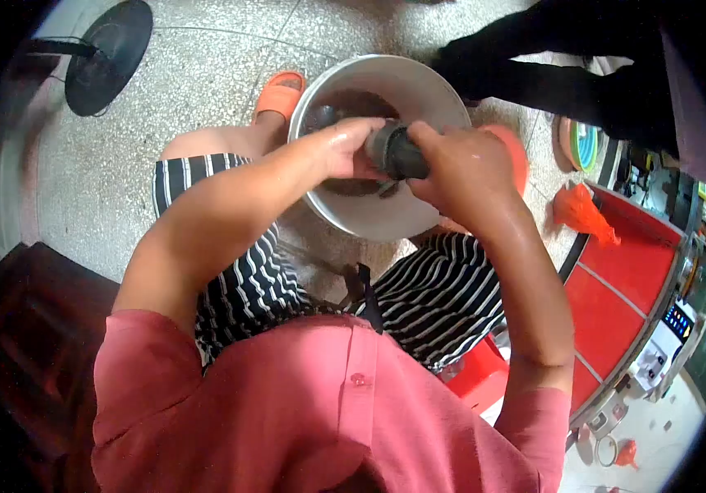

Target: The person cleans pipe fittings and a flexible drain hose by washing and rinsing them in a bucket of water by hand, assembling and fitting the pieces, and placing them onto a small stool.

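Over a large pale metal pot [431, 94], both hands hold a dark, thick cylinder [405, 154] with a lighter grey end; its exact kind I cannot make out. My left hand [355, 148] grips the grey end, its fingers partly hidden. At the other end, my right hand [466, 164] is wrapped round the dark part with the thumb on top. Dark liquid [353, 107] lies in the bottom of the pot beneath my hands, and what else is in it is hard to tell. The pot stands on the floor between my knees.
Another person's dark-clothed legs [534, 86] are close at the upper right. To the right lie an orange-red plastic bag [583, 212] and a red tiled ledge [616, 283]. A round black base [110, 57] stands on the floor at the upper left.
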Available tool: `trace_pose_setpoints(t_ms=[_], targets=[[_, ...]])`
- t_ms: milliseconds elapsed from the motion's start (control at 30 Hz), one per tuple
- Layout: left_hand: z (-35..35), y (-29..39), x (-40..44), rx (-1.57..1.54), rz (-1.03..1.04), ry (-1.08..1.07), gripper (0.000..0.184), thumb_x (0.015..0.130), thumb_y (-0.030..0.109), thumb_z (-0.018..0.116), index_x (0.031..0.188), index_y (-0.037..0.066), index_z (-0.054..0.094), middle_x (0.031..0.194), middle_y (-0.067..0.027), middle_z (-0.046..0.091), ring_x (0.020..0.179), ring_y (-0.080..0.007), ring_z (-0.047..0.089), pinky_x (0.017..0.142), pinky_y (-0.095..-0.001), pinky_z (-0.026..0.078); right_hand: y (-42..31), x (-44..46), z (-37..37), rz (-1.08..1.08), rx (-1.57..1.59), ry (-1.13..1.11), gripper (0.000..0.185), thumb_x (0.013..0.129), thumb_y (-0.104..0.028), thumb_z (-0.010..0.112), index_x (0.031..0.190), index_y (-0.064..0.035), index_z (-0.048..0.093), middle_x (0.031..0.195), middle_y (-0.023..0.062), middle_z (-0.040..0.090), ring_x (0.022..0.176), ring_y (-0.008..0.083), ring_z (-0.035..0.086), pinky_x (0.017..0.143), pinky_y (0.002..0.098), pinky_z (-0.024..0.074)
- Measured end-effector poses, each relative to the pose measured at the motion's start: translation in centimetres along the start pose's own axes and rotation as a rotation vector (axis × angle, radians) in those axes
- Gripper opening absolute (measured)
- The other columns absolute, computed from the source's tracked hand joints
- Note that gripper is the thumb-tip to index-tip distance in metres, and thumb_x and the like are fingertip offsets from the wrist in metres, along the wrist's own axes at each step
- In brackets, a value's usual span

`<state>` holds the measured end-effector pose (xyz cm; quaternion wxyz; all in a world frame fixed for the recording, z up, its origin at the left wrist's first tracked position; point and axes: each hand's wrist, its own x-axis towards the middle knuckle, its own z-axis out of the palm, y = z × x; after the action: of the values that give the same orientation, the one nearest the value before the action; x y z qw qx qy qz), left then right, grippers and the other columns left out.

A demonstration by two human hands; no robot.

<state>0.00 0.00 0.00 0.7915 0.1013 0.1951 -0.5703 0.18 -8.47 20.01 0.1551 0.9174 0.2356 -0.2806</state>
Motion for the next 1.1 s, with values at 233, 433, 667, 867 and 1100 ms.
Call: trace_pose_setpoints(t_ms=[233,433,667,867,1100], targets=[[-2.0,4.3,-6.3,0.217,0.141,0.343,0.024,0.088,0.03,0.047,0.094,0.008,0.055,0.09,-0.0053,0.058,0.084,-0.0204,0.057,0.078,-0.0424,0.048,-1.3,3.0,3.3,0.027,0.234,0.216,0.045,0.065,-0.028,0.068,0.102,-0.0109,0.05,0.084,0.015,0.061,0.081,0.0303,0.06,0.07,0.0406,0.0477],[-2.1,6.2,-6.8,0.39,0.204,0.308,0.03,0.089,0.028,0.047,0.106,0.005,0.056,0.097,-0.007,0.06,0.083,-0.015,0.059,0.075,-0.0309,0.049,0.3,2.6,9.8,0.131,0.643,0.398,0.053,0.061,-0.017,0.07,0.109,-0.0061,0.051,0.096,0.0182,0.06,0.09,0.0328,0.058,0.078,0.0383,0.0449],[-0.7,5.4,-8.0,0.742,0.08,0.092,0.04,0.083,0.011,0.053,0.121,0.002,0.043,0.091,-0.0047,0.056,0.072,-0.0093,0.058,0.059,-0.0189,0.048,-0.1,1.4,16.8,0.135,1.258,0.477,0.06,0.061,-0.005,0.064,0.116,-0.0062,0.04,0.099,0.0144,0.053,0.099,0.0215,0.052,0.087,0.0318,0.0401],[2.2,3.3,-9.5,0.89,0.087,-0.006,0.048,0.083,0.016,0.056,0.126,0.003,0.04,0.086,-0.0029,0.056,0.076,-0.0098,0.056,0.063,-0.0193,0.043,-1.3,1.0,18.5,0.107,1.42,0.377,0.065,0.06,0.0,0.062,0.121,-0.0031,0.039,0.111,0.0115,0.049,0.107,0.0226,0.048,0.092,0.0303,0.0374],[2.0,2.0,-9.9,1.392,0.364,0.05,0.036,0.078,0.003,0.055,0.113,0.009,0.05,0.082,-0.0038,0.056,0.072,-0.0122,0.054,0.065,-0.0239,0.044,-1.6,1.7,19.9,-0.004,1.616,0.291,0.071,0.06,0.003,0.063,0.125,-0.0055,0.034,0.111,0.0096,0.049,0.103,0.015,0.048,0.082,0.0271,0.0435]])
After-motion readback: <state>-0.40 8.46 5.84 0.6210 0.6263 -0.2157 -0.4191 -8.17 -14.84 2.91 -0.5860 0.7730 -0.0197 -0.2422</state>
